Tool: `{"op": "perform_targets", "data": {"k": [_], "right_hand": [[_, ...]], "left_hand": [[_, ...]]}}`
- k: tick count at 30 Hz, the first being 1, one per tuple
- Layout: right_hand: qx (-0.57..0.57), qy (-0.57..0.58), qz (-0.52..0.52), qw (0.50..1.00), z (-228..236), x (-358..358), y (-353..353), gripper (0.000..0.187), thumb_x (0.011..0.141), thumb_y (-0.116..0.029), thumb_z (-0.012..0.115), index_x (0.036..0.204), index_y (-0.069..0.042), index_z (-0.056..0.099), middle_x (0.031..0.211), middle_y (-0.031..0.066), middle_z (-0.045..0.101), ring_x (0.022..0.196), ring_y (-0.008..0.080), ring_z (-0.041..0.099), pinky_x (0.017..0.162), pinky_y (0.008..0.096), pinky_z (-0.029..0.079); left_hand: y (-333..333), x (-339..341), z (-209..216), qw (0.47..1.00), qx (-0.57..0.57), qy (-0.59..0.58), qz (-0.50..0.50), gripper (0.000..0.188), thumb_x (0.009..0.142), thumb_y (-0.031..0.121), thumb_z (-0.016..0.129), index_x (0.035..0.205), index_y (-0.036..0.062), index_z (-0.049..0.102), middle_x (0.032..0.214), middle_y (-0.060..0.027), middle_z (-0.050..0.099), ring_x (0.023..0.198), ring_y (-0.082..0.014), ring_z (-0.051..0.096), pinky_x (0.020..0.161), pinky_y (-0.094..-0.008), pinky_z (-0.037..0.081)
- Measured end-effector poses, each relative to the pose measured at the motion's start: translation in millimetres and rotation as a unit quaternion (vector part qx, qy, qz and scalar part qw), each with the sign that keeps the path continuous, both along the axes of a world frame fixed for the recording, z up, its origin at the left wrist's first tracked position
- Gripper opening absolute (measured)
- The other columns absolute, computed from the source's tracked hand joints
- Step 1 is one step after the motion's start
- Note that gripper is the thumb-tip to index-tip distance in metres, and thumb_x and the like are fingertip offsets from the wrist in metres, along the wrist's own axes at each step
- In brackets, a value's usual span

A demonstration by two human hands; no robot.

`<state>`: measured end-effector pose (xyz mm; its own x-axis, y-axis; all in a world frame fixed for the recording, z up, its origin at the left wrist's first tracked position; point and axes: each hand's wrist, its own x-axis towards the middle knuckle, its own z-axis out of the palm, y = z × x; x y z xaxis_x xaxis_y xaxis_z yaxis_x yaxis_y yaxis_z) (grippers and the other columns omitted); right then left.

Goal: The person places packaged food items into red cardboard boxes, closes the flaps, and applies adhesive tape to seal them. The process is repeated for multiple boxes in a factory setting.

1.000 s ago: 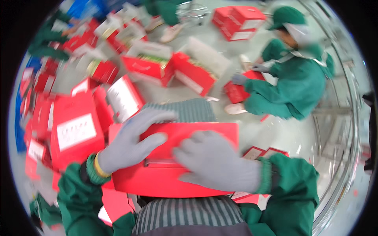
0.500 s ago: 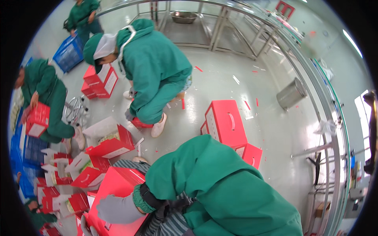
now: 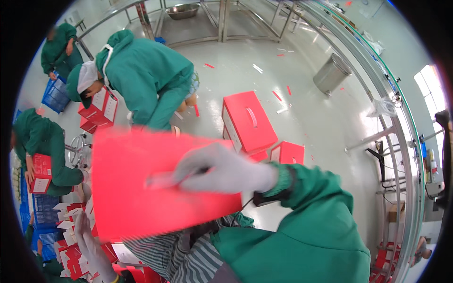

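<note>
A large red carton point(image 3: 122, 198), blurred by motion, hangs in front of my striped lap. My right hand point(image 3: 222, 170), in a grey glove, is closed round the pale strap handle point(image 3: 160, 180) on its top. At the carton's lower left corner is my gloved left hand point(image 3: 90, 245), fingers stretched out and upright. Whether it touches the carton's side I cannot tell. Below it and to the left lie several red-and-white cartons point(image 3: 73, 259) with raised flaps.
Two red cartons, a large one point(image 3: 250, 120) and a smaller one point(image 3: 289, 152), stand on the floor to the right. A co-worker in green point(image 3: 146, 70) bends ahead; another point(image 3: 40, 137) holds a red carton at left. A metal bin point(image 3: 332, 73) stands near the steel frame.
My right hand has risen and moved right, lifting the carton by its handle. My left hand now shows at the carton's left corner. The view has shifted, and the co-worker ahead appears farther left.
</note>
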<state>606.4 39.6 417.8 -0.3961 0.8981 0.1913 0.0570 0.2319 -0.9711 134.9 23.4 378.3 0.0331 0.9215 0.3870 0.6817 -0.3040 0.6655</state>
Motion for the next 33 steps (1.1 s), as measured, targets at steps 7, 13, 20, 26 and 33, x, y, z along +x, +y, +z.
{"op": "perform_targets", "data": {"k": [7, 13, 20, 26, 33], "right_hand": [[-0.070, -0.004, -0.522, 0.850, 8, 163, -108, 0.027, 0.097, -0.019, 0.070, 0.112, 0.003, 0.072, 0.081, -0.0021, 0.062, 0.065, 0.0047, 0.052, 0.060, 0.0217, 0.041], [-0.138, -0.034, -0.731, 0.668, -130, 313, -196, 0.020, 0.095, -0.017, 0.073, 0.102, 0.001, 0.073, 0.074, -0.0028, 0.060, 0.064, 0.0047, 0.052, 0.058, 0.0236, 0.043], [-0.227, 0.084, -0.861, 0.447, -309, 406, -352, 0.012, 0.087, -0.012, 0.078, 0.088, 0.000, 0.075, 0.069, 0.0002, 0.062, 0.059, 0.0099, 0.052, 0.053, 0.0302, 0.041], [-0.294, 0.160, -0.839, 0.429, -419, 406, -419, 0.023, 0.094, -0.020, 0.069, 0.075, -0.014, 0.057, 0.059, -0.0025, 0.044, 0.048, 0.0140, 0.043, 0.041, 0.0322, 0.032], [-0.310, 0.098, -0.679, 0.659, -511, 462, -428, 0.017, 0.101, -0.025, 0.054, 0.090, -0.016, 0.063, 0.064, -0.0041, 0.041, 0.054, 0.0119, 0.038, 0.047, 0.0310, 0.031]], "left_hand": [[24, 16, -70, 0.969, -0.179, -0.171, -0.027, 0.050, 0.115, 0.023, 0.028, 0.149, -0.0110, 0.043, 0.152, -0.0215, 0.049, 0.142, -0.0305, 0.051, 0.121, -0.0399, 0.041], [45, -6, -117, 0.962, -0.176, -0.208, -0.037, 0.045, 0.112, 0.018, 0.036, 0.142, -0.0133, 0.048, 0.145, -0.0235, 0.054, 0.133, -0.0329, 0.058, 0.114, -0.0412, 0.047], [49, -13, -122, 0.945, -0.218, -0.244, -0.016, 0.051, 0.114, 0.028, 0.038, 0.151, -0.0072, 0.043, 0.148, -0.0187, 0.054, 0.138, -0.0270, 0.054, 0.117, -0.0379, 0.043], [18, -4, -94, 0.969, -0.059, 0.238, -0.040, 0.041, 0.108, 0.008, 0.045, 0.146, -0.0063, 0.050, 0.151, -0.0244, 0.049, 0.138, -0.0342, 0.052, 0.114, -0.0413, 0.047], [-3, 71, -52, 0.972, -0.180, -0.143, -0.047, 0.031, 0.106, 0.012, 0.053, 0.130, -0.0038, 0.064, 0.131, -0.0149, 0.066, 0.121, -0.0217, 0.064, 0.107, -0.0327, 0.050]]}}
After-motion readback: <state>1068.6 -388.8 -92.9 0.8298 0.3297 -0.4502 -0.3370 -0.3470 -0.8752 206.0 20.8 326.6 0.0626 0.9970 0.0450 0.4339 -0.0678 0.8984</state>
